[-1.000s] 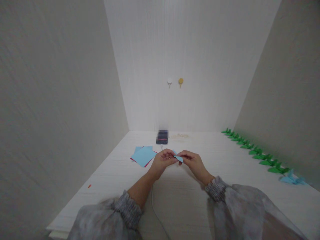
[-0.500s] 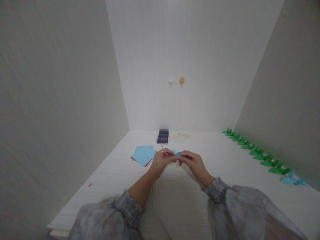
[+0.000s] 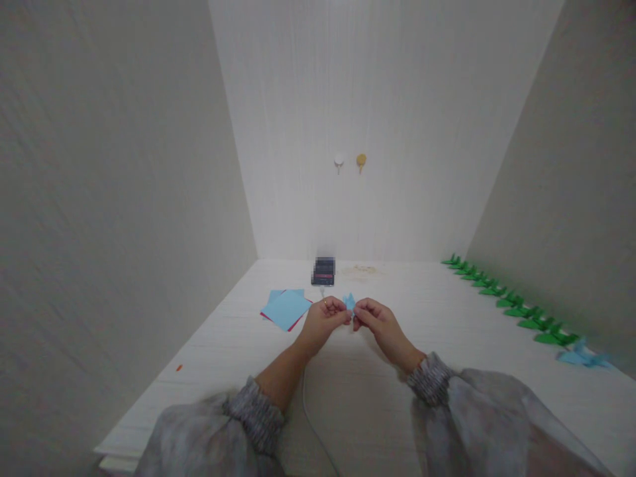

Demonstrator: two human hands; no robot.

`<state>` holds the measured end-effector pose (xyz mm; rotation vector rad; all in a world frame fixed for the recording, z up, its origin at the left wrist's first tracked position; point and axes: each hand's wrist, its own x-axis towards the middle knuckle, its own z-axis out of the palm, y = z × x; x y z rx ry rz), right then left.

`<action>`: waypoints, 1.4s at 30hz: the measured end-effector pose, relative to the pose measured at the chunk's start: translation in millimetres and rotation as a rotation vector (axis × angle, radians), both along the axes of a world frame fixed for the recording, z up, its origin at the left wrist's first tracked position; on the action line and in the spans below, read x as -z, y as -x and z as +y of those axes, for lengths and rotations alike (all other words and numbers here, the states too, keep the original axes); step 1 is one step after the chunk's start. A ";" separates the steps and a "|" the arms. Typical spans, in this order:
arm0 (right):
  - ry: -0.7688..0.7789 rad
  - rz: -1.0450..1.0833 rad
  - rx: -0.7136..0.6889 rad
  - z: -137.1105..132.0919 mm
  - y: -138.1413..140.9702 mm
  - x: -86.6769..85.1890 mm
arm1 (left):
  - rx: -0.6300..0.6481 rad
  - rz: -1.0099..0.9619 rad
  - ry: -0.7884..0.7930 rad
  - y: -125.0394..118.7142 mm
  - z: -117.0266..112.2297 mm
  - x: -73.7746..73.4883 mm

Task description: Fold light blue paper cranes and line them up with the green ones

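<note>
Between my two hands is a small folded piece of light blue paper (image 3: 350,301), its pointed upper part sticking up above the fingertips. My left hand (image 3: 325,319) pinches its lower left side, a ring on one finger. From the other side my right hand (image 3: 376,319) closes thumb and fingers on its right edge. The lower part of the folded paper is hidden by the fingers. Just left of my left hand lies a stack of square paper sheets (image 3: 287,309), light blue on top with red showing at the edges.
Along the right wall stands a row of green folded-paper figures (image 3: 530,322), with a light blue one (image 3: 582,356) at the near end. A phone (image 3: 323,272) leans at the back, its cable (image 3: 313,424) running under my left arm. An orange scrap (image 3: 179,368) lies at left.
More of the folded paper now shows above my fingertips, upright and pointed, where a flatter, darker blue-green side showed before. My right hand has shifted slightly left.
</note>
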<state>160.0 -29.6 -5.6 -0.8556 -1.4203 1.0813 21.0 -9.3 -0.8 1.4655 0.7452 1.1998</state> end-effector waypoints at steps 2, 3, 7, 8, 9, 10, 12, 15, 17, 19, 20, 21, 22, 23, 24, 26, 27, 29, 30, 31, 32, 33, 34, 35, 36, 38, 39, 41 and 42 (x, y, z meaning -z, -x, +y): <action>-0.001 -0.013 0.018 -1.3 2.4 -1.5 | -0.014 0.007 0.001 -1.0 -0.2 -0.2; -0.001 -0.021 0.030 -1.8 3.5 -2.3 | -0.024 0.008 0.003 -1.6 -0.5 -0.4; 0.003 -0.037 0.071 -1.9 5.9 -3.4 | -0.038 -0.025 0.021 -4.0 -0.7 -0.4; 0.006 -0.040 0.074 -1.4 6.1 -2.9 | -0.037 -0.042 0.026 -4.5 -0.5 -0.1; 0.009 -0.039 0.074 -0.8 6.3 -2.1 | -0.036 -0.060 0.029 -5.0 -0.1 0.2; 0.011 -0.031 0.070 0.0 6.6 -1.3 | -0.034 -0.074 0.032 -5.4 0.2 0.5; 0.008 0.017 0.056 1.5 7.2 0.6 | -0.028 -0.096 0.035 -5.9 0.7 0.7; -0.002 0.095 0.033 3.1 7.9 2.3 | -0.027 -0.113 0.036 -6.3 0.8 -0.1; -0.003 0.108 0.025 3.7 7.9 2.7 | -0.032 -0.107 0.044 -6.1 0.6 -1.0; 0.004 0.110 0.011 3.9 7.4 3.2 | -0.025 -0.084 0.068 -5.7 0.8 -1.6; 0.007 0.110 -0.002 3.9 7.1 3.6 | -0.017 -0.067 0.084 -5.4 1.1 -1.6; 0.011 0.109 -0.017 3.9 6.8 4.3 | -0.014 -0.051 0.097 -5.0 1.5 -1.4; 0.014 0.105 -0.033 3.9 6.5 5.1 | -0.016 -0.038 0.106 -4.6 2.0 -0.9; 0.015 0.102 -0.048 3.9 6.1 6.1 | -0.023 -0.030 0.108 -4.3 2.6 -0.4; 0.014 0.100 -0.061 4.0 5.8 7.1 | -0.033 -0.029 0.106 -4.0 3.1 0.3; 0.013 0.098 -0.069 4.3 5.2 9.0 | -0.054 -0.035 0.097 -3.8 4.1 1.7; 0.016 0.098 -0.066 4.4 5.0 9.6 | -0.063 -0.040 0.095 -3.8 4.6 2.2; 0.027 0.089 -0.055 4.8 4.7 10.3 | -0.076 -0.047 0.094 -4.1 5.3 3.0; 0.035 0.080 -0.051 4.9 4.7 10.4 | -0.082 -0.049 0.094 -4.3 5.6 3.2; 0.045 0.066 -0.051 4.9 4.8 10.4 | -0.087 -0.051 0.093 -4.4 5.9 3.3; 0.056 0.049 -0.053 4.8 5.0 10.4 | -0.092 -0.052 0.092 -4.5 6.2 3.4; 0.073 0.030 -0.059 4.5 5.3 10.5 | -0.098 -0.052 0.090 -4.5 6.4 3.4; 0.094 0.008 -0.068 4.2 5.5 10.8 | -0.105 -0.053 0.085 -4.4 6.6 3.3; 0.119 -0.015 -0.080 3.9 5.8 11.2 | -0.113 -0.054 0.079 -4.3 6.7 3.4; 0.143 -0.037 -0.096 3.6 6.0 11.7 | -0.120 -0.055 0.074 -4.1 6.7 3.5; 0.177 -0.069 -0.122 3.1 6.0 12.5 | -0.130 -0.058 0.064 -3.6 6.7 4.1; 0.181 -0.080 -0.128 2.9 5.7 12.6 | -0.133 -0.059 0.061 -3.4 6.6 4.6; 0.169 -0.097 -0.115 2.1 4.9 11.1 | -0.135 -0.061 0.059 -2.8 6.6 5.8; 0.159 -0.106 -0.103 1.3 4.4 9.4 | -0.133 -0.062 0.060 -2.6 6.5 6.4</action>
